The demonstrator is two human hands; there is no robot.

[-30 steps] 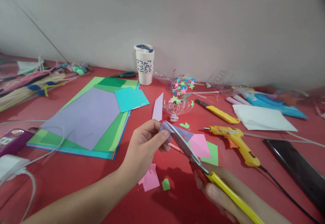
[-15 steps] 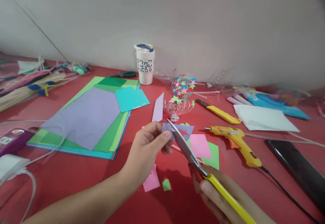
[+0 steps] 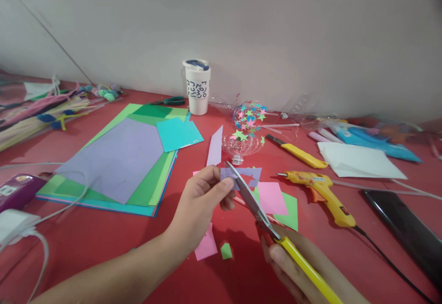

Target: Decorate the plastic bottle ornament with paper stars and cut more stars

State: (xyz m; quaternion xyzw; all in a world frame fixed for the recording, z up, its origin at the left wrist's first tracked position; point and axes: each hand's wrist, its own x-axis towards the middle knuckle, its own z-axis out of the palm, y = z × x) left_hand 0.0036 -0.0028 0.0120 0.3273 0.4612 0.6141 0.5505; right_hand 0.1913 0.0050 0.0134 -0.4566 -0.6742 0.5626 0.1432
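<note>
A small piece of purple paper (image 3: 256, 175) with a cut-out gap is pinched between the thumb and fingers of my left hand (image 3: 203, 193). My right hand (image 3: 293, 258) grips a pair of scissors (image 3: 253, 203) with yellow and red handles. The blades lie across the purple paper, their tips just beyond its upper edge and close to my left thumb. Under and around the hands lie pink paper (image 3: 272, 198), green paper (image 3: 289, 209), another pink piece (image 3: 206, 244) and a small green scrap (image 3: 226, 251).
Behind the hands stands a clear plastic ornament (image 3: 243, 143) with coloured stars. To the right lie a yellow glue gun (image 3: 321, 189), a utility knife (image 3: 300, 152) and a black phone (image 3: 404, 230). Coloured sheets (image 3: 113, 161) are stacked left; a white tumbler (image 3: 198, 88) stands near the wall.
The free right end of the purple paper has shifted slightly left and tilted against the blades. Both hands stay almost in place.
</note>
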